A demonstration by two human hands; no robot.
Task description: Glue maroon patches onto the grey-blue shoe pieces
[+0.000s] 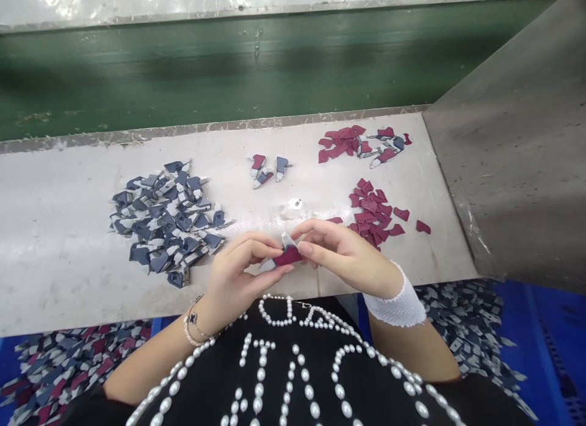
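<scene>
The left hand (242, 268) and right hand (344, 252) are drawn together at 12 o'clock, over the near edge of the surface (68, 273). Thumb and fingertips of both are clamped on opposite ends of one small maroon-and-grey cut piece (288, 256). Whether its maroon layer is being lifted from the grey part or pressed onto it cannot be told. A close fingertip pinch looks well suited to something this thin, since it steadies the layers and leaves the edges in sight. A heap of navy-and-white pieces (167, 221) lies at 10 o'clock, and three mixed pieces (270, 171) lie farther out at 12 o'clock. Loose maroon patches (373, 212) sit at 1 o'clock, just beside the right hand, with a second maroon batch (342, 143) beyond them. Blue crates (526, 328) of similar pieces lie below the surface at 4 o'clock.
</scene>
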